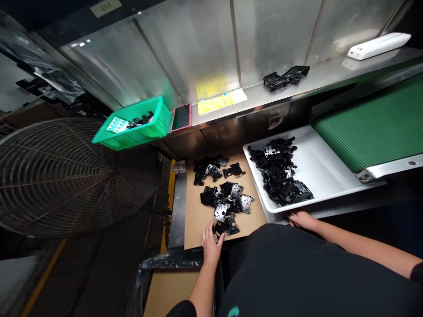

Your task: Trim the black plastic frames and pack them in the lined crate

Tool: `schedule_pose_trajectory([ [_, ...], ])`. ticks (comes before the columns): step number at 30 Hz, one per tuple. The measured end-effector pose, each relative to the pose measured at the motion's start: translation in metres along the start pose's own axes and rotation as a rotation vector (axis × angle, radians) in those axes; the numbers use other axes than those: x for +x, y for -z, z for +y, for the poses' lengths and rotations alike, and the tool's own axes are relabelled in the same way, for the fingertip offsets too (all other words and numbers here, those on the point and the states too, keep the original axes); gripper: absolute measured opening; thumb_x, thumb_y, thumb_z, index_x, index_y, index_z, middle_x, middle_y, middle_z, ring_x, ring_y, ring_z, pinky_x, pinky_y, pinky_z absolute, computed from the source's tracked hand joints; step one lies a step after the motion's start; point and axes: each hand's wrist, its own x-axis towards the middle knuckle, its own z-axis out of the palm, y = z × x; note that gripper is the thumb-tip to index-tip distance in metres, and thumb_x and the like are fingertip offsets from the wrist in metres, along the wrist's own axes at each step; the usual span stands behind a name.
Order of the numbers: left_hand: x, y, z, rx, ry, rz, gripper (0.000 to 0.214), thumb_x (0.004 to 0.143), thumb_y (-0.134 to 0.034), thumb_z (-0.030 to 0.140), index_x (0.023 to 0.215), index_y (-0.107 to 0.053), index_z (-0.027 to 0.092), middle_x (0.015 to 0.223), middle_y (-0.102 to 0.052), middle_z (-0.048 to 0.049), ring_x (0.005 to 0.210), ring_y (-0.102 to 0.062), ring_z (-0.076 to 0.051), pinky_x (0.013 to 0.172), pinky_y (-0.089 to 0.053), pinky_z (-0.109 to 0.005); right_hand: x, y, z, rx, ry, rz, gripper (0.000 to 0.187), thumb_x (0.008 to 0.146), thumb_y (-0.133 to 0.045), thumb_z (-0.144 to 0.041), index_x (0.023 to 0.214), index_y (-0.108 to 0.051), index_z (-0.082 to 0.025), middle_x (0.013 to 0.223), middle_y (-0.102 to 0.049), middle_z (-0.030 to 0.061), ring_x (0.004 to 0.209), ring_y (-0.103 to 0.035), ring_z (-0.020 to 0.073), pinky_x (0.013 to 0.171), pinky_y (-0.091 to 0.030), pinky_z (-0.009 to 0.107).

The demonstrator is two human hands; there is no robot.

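On the brown cardboard sheet (pixel 194 224) lie black parts (pixel 231 204), the left hand (pixel 211 244) splayed at the nearest ones, contact unclear. More black pieces (pixel 279 171) fill the left side of the white tray (pixel 324 174); the right hand (pixel 302 219) is at its near edge, its grip impossible to tell.

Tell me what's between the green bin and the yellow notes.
In the head view, a pink-edged phone lies between the green bin and the yellow notes, on the metal ledge.
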Motion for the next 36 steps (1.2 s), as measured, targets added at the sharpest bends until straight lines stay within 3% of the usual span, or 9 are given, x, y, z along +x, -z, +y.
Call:
schedule_pose_trajectory([
  [5,0.018,0.004,0.006,0.015,0.011,0.043,0.048,0.099,-0.071,0.042,0.141,-0.062,0.02,0.147,-0.063,-0.0136,0.136,-0.061,-0.033,0.114,-0.051,-0.061,-0.003,-0.002,-0.008,-0.016,-0.072,-0.103,0.029,0.107,-0.065,-0.043,0.118,-0.074,-0.018,0.126,-0.073,0.0073,0.11,-0.072,0.0251,0.095,-0.064,0.038],
  [14,0.049,-0.008,0.031,0.039,0.124,0.181,0.047,0.099,-0.071,0.04,0.141,-0.062,0.021,0.153,-0.058,-0.0141,0.136,-0.06,-0.033,0.112,-0.053,-0.059,-0.001,-0.003,-0.014,0.002,-0.083,-0.111,0.031,0.106,-0.066,-0.042,0.124,-0.07,-0.016,0.123,-0.073,0.008,0.105,-0.073,0.0226,0.092,-0.065,0.041],
  [21,0.025,-0.023,0.042,0.042,0.158,0.233,0.062,0.099,-0.071,0.043,0.154,-0.052,0.023,0.166,-0.044,-0.0155,0.148,-0.049,-0.039,0.119,-0.045,-0.067,-0.001,-0.008,-0.008,0.05,-0.062,-0.073,0.034,0.106,-0.067,-0.04,0.129,-0.068,-0.015,0.124,-0.072,0.0091,0.106,-0.073,0.0226,0.092,-0.065,0.042],
  [28,-0.007,-0.029,0.045,0.055,0.081,0.128,0.069,0.097,-0.072,0.046,0.157,-0.049,0.024,0.174,-0.034,-0.0149,0.158,-0.035,-0.042,0.126,-0.033,-0.071,-0.001,-0.009,-0.007,0.045,-0.038,-0.062,0.033,0.106,-0.067,-0.04,0.129,-0.068,-0.016,0.128,-0.072,0.0097,0.108,-0.073,0.023,0.094,-0.064,0.044],
  [36,-0.013,-0.028,0.044,0.095,0.128,0.05,0.067,0.097,-0.072,0.045,0.157,-0.05,0.024,0.174,-0.035,-0.0148,0.157,-0.037,-0.042,0.126,-0.035,-0.07,-0.001,-0.009,-0.01,0.019,-0.034,-0.058,0.033,0.106,-0.067,-0.04,0.129,-0.068,-0.016,0.127,-0.072,0.0096,0.108,-0.073,0.0227,0.094,-0.064,0.043],
])
